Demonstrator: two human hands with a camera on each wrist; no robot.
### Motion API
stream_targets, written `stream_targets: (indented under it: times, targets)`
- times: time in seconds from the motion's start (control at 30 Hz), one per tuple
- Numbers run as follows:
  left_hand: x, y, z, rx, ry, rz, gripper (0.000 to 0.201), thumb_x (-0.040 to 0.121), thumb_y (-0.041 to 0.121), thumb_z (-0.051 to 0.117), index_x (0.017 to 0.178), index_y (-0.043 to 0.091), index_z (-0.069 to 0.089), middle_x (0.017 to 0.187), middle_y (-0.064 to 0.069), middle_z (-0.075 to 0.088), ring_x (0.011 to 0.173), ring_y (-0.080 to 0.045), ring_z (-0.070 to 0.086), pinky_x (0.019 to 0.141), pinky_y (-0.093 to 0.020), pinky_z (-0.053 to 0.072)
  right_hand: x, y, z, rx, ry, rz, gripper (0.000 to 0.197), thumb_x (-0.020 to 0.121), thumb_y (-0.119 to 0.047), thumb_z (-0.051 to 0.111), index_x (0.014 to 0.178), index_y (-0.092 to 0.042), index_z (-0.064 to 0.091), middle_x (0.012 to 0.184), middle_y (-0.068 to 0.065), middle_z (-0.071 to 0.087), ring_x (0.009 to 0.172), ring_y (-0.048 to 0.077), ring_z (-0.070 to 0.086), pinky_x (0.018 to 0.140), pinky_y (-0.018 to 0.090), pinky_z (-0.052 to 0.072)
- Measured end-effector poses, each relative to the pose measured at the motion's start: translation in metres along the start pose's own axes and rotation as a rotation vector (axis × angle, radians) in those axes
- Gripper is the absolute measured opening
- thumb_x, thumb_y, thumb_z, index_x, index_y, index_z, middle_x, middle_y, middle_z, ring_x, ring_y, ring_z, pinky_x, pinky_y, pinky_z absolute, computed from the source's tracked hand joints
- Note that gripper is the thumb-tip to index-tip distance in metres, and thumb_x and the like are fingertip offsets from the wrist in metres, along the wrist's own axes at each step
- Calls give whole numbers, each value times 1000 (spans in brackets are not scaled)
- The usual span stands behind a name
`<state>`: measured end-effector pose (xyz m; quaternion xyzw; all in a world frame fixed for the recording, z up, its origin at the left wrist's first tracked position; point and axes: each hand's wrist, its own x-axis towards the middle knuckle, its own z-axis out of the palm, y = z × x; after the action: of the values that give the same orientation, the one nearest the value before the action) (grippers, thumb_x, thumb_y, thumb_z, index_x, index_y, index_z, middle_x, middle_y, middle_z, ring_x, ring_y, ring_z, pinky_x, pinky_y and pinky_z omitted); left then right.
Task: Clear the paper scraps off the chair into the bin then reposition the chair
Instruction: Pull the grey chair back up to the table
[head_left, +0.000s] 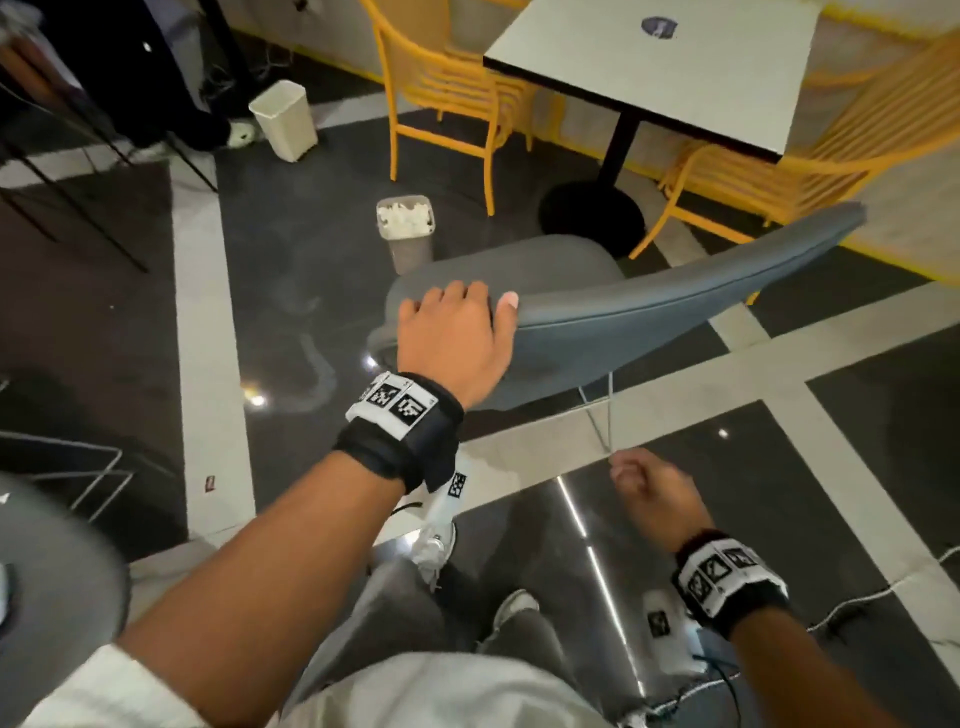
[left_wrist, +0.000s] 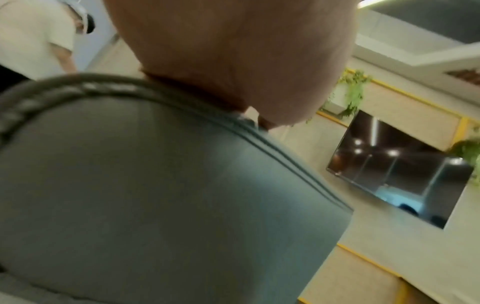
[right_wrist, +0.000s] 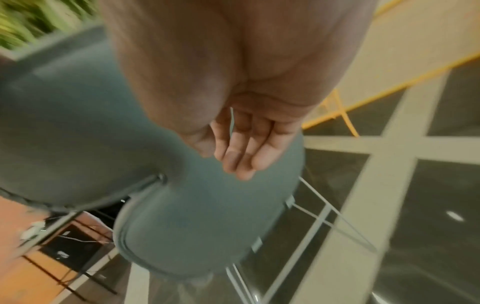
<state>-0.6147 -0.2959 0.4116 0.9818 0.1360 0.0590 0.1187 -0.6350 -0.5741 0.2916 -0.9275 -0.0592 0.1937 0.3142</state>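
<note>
A grey upholstered chair (head_left: 649, 306) on thin white wire legs stands in front of me, its back toward me. My left hand (head_left: 462, 306) grips the left end of the backrest's top edge, fingers over the far side and thumb on the rim. The left wrist view is filled by the chair back (left_wrist: 155, 195) under my palm. My right hand (head_left: 636, 475) hangs apart from the chair, below and to its right, fingers (right_wrist: 241, 152) loosely curled and holding nothing. A small grey bin (head_left: 406, 231) holding white paper scraps stands on the floor just beyond the chair. No scraps show on the visible seat.
A white table (head_left: 649, 73) on a black pedestal stands beyond the chair, with yellow chairs (head_left: 447, 93) on both sides. A second, white bin (head_left: 284, 120) is at the far left. Another person's dark legs are at the top left. Glossy dark floor lies left of the chair.
</note>
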Motion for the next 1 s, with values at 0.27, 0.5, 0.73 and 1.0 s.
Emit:
stream_targets:
  times: [0.27,0.5,0.73,1.0]
  targets:
    - [17,46,10,107,51,-58,50,96,37,29,75,11,66,74,-13,69,65,-35,63,74,-41,44,72,-52,-108,-123,495,-480,27,97,-23,54,122,-14,59,124,5,50,108,7,51,99,15,39]
    - [27,49,16,120,79,-112,44,92,37,31,70,14,61,68,-8,65,63,-33,59,72,-39,43,159,-42,-178,-429,572,-547,33,98,-39,42,101,-20,70,107,2,64,105,28,52,93,45,39]
    - [39,48,21,130,141,-116,38,90,35,36,65,15,56,65,-7,63,59,-32,56,69,-38,44,212,-32,-225,-545,490,-488,53,98,-49,40,81,-13,75,61,11,59,67,33,54,73,39,41]
    - [37,35,27,148,190,-102,36,89,36,33,63,16,47,62,-5,59,56,-27,43,68,-37,44,211,-33,-213,-600,605,-375,60,98,-43,29,80,-8,74,69,22,63,77,39,54,85,42,38]
